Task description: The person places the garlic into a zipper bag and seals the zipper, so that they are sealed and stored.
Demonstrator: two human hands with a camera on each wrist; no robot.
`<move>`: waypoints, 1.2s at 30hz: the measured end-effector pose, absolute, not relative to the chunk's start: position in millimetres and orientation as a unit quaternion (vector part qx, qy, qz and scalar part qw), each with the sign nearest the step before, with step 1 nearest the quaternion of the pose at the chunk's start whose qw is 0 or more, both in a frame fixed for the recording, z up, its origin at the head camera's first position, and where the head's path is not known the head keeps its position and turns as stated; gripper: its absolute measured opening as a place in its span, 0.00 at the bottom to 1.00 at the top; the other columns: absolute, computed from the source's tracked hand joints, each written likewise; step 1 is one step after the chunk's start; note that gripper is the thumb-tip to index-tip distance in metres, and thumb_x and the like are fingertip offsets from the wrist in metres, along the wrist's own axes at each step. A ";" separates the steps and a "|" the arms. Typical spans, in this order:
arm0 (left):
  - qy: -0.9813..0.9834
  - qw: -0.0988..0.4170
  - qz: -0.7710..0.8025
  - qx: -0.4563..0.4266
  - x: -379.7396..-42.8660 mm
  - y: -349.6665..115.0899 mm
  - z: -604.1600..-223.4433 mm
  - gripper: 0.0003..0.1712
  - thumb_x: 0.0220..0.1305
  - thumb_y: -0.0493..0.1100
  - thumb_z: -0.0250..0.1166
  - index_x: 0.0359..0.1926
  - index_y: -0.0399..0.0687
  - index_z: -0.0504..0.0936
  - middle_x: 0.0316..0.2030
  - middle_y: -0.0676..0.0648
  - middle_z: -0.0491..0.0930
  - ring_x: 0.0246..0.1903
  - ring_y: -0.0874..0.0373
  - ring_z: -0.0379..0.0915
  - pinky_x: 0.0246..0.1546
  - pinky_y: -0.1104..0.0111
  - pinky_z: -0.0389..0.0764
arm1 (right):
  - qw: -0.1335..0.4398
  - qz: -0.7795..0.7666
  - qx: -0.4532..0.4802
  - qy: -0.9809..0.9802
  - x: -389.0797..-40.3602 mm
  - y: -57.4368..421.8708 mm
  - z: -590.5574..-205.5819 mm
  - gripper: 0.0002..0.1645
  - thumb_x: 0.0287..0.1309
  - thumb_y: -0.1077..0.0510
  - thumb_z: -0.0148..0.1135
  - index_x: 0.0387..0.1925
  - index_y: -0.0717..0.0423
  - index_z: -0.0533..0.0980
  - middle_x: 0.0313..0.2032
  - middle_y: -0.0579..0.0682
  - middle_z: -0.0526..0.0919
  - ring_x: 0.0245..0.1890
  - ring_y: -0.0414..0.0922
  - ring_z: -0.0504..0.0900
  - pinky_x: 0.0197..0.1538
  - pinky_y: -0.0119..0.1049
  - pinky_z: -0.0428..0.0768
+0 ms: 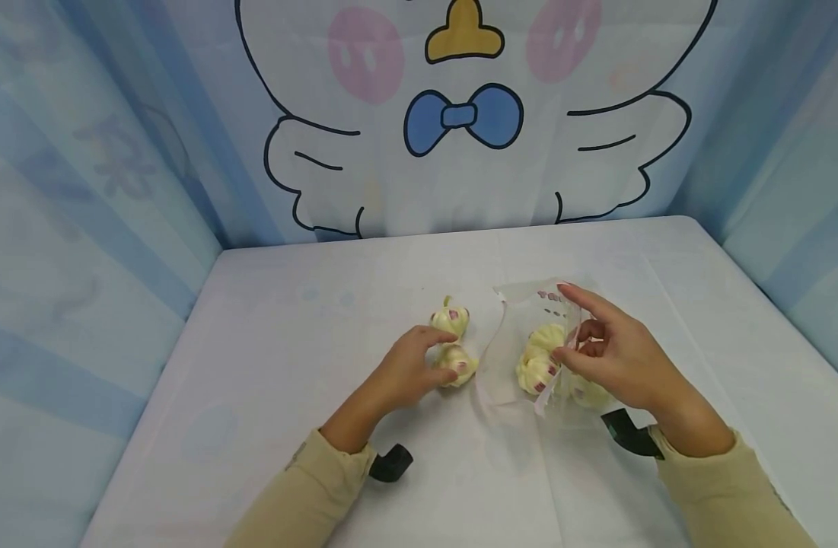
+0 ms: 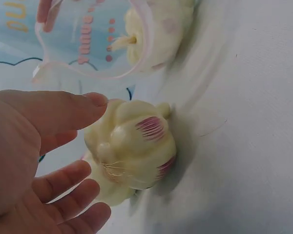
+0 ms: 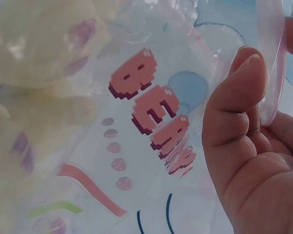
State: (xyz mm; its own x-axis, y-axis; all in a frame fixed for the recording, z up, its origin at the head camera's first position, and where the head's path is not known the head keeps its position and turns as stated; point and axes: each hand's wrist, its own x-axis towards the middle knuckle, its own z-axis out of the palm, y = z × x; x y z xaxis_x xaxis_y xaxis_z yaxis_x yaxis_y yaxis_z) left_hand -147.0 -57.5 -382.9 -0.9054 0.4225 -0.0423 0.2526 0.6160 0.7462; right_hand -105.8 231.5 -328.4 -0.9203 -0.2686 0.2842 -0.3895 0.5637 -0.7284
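Note:
My left hand (image 1: pixel 405 369) reaches around a cream garlic bulb (image 1: pixel 457 364) with purple streaks, its thumb and fingers spread. In the left wrist view the thumb tip overlaps the bulb's (image 2: pixel 132 146) edge, while the other fingers stay loosely bent beside it. A second garlic bulb (image 1: pixel 451 318) with a short stem sits just behind the first. My right hand (image 1: pixel 617 350) pinches the edge of a clear plastic bag (image 1: pixel 497 373) between thumb and fingers. Pink letters (image 3: pixel 161 117) are printed on the bag. Several garlic bulbs (image 1: pixel 536 373) lie inside it.
A white cloth covers the table (image 1: pixel 309 320). Behind it hangs a curtain (image 1: pixel 460 190) with a cartoon figure and a blue bow, and patterned blue curtains (image 1: pixel 69 304) stand at both sides. Black straps (image 1: pixel 391 463) show at both sleeve cuffs.

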 end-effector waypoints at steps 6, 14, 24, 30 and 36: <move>0.899 0.105 0.376 0.200 -149.7 -52.4 -392.2 0.31 0.56 0.39 0.75 0.61 0.42 0.79 0.61 0.39 0.72 0.62 0.44 0.67 0.62 0.53 0.69 | 0.067 0.431 0.186 -0.880 -105.1 231.3 -327.9 0.50 0.53 0.69 0.74 0.74 0.60 0.60 0.37 0.51 0.76 0.29 0.39 0.76 0.30 0.27 0.79; 0.902 0.081 0.363 0.218 -150.0 -50.4 -396.8 0.30 0.55 0.37 0.75 0.60 0.40 0.79 0.57 0.40 0.76 0.59 0.45 0.70 0.60 0.54 0.71 | 0.068 0.423 0.182 -0.885 -105.4 230.7 -326.8 0.49 0.53 0.67 0.74 0.74 0.59 0.61 0.36 0.51 0.76 0.29 0.40 0.76 0.29 0.28 0.79; 0.914 0.070 0.343 0.205 -146.4 -54.4 -396.0 0.28 0.55 0.42 0.75 0.55 0.46 0.74 0.48 0.39 0.73 0.45 0.47 0.72 0.47 0.55 0.76 | 0.070 0.416 0.180 -0.889 -107.1 231.4 -327.8 0.50 0.53 0.67 0.74 0.74 0.59 0.60 0.38 0.52 0.77 0.29 0.40 0.75 0.28 0.27 0.78; 0.908 0.083 0.358 0.202 -144.6 -57.4 -390.6 0.29 0.56 0.42 0.74 0.58 0.47 0.75 0.51 0.37 0.70 0.47 0.46 0.72 0.49 0.55 0.76 | 0.063 0.424 0.182 -0.885 -107.8 232.1 -327.6 0.50 0.53 0.68 0.74 0.75 0.60 0.60 0.37 0.52 0.77 0.29 0.40 0.76 0.27 0.28 0.78; 0.901 0.108 0.372 0.194 -144.8 -62.0 -383.3 0.27 0.57 0.42 0.73 0.57 0.47 0.76 0.53 0.38 0.68 0.49 0.47 0.71 0.50 0.56 0.76 | 0.060 0.420 0.176 -0.888 -106.7 231.3 -326.7 0.50 0.53 0.67 0.74 0.75 0.58 0.60 0.37 0.52 0.76 0.29 0.40 0.76 0.27 0.28 0.79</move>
State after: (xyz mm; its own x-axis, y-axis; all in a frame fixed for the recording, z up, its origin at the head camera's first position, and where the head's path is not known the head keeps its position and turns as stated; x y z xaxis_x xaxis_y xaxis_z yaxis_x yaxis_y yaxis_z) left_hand -144.8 -62.0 -383.3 -0.9018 0.4293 -0.0497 0.2694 0.6482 0.7123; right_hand -106.7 231.3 -326.7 -0.9309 -0.2616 0.2549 -0.3630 0.5857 -0.7247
